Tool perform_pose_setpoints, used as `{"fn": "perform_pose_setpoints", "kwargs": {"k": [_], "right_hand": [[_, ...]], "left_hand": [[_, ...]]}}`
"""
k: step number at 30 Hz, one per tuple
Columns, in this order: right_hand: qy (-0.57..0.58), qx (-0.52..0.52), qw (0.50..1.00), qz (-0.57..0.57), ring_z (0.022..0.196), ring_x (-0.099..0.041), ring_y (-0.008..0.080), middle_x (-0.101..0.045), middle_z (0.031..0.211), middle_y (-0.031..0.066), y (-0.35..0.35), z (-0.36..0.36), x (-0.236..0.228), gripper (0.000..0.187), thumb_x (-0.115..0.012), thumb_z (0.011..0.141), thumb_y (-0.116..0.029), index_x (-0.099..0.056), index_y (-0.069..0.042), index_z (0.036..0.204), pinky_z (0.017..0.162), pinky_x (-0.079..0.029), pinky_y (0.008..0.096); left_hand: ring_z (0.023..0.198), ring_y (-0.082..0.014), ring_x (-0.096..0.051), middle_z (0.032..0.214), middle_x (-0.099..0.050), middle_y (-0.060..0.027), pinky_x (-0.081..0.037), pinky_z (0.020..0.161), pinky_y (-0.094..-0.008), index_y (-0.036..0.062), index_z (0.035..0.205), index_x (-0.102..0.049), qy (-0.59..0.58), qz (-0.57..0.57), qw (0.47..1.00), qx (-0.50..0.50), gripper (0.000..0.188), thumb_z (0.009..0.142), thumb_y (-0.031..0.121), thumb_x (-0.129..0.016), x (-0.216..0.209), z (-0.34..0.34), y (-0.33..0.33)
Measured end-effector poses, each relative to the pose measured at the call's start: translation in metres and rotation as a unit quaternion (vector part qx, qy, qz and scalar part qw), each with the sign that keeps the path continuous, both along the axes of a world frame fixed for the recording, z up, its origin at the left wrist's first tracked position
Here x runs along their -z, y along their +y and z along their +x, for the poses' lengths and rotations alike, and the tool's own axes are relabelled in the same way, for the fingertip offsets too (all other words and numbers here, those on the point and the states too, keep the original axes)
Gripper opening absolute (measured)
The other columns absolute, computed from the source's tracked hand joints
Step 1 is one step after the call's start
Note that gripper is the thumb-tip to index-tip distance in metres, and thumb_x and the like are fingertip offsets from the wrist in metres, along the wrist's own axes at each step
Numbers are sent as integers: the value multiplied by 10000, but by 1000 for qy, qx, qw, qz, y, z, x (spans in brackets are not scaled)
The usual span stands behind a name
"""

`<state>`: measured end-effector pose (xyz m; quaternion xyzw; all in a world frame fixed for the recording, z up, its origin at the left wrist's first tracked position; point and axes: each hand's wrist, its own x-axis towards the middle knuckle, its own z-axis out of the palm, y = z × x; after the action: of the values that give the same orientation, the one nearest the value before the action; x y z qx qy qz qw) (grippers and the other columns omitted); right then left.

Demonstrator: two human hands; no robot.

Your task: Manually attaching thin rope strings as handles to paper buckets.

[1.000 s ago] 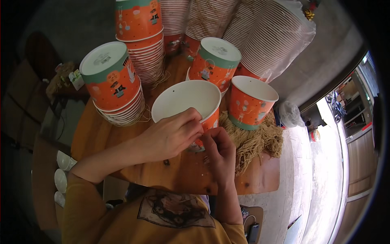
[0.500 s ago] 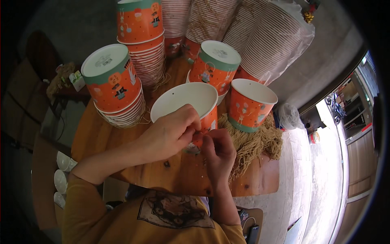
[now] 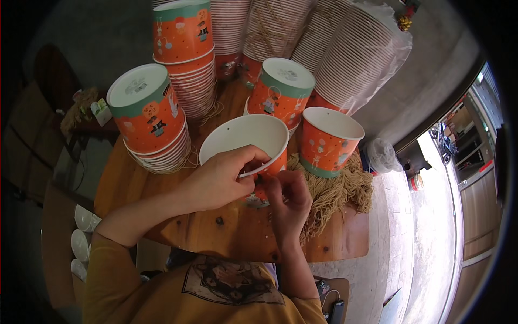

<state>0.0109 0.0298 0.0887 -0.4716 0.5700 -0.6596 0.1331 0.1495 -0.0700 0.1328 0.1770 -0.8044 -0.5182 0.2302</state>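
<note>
An orange paper bucket (image 3: 245, 132) stands upright on the wooden table in front of me, its white mouth facing up and a small dark hole near the far rim. My left hand (image 3: 229, 178) holds its near rim, with fingers reaching over the edge into the mouth. Against the outside of the near wall, my right hand (image 3: 291, 202) has its thumb and fingers pinched together; whatever lies between them is too small to make out. Beside that hand, a heap of tan string (image 3: 337, 189) lies under another upright orange bucket (image 3: 332, 132).
Upside-down stacks of buckets stand at the left (image 3: 143, 110), behind it (image 3: 183, 38) and at the centre back (image 3: 283, 89). Tall plastic-wrapped stacks (image 3: 353, 54) line the table's far side. The wooden table (image 3: 189, 232) ends close to my body.
My left fingers have gone from meeting the right hand outside the bucket to hooking over its rim. My right hand stays pinched at the near wall.
</note>
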Motion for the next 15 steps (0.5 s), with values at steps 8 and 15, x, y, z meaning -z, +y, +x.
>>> {"fn": "perform_pose_setpoints", "kwargs": {"k": [8,15], "right_hand": [[66,25,998,-3,617,-578,111,-553,773,52,-1,-1,-4,114,-654,816,43,-554,4,857,573,-481,238],[72,33,997,19,605,-580,117,-551,763,56,0,-2,-8,101,-659,810,28,-568,3,846,566,-483,245]], "left_hand": [[993,-230,-633,1059,-623,-137,-498,865,-330,15,1158,-523,16,-8,1000,-18,333,828,-4,-565,1,-3,3],[981,-228,-634,1061,-616,-133,-505,850,-333,19,1163,-516,13,-24,999,-21,337,831,-3,-575,2,-5,6]]}}
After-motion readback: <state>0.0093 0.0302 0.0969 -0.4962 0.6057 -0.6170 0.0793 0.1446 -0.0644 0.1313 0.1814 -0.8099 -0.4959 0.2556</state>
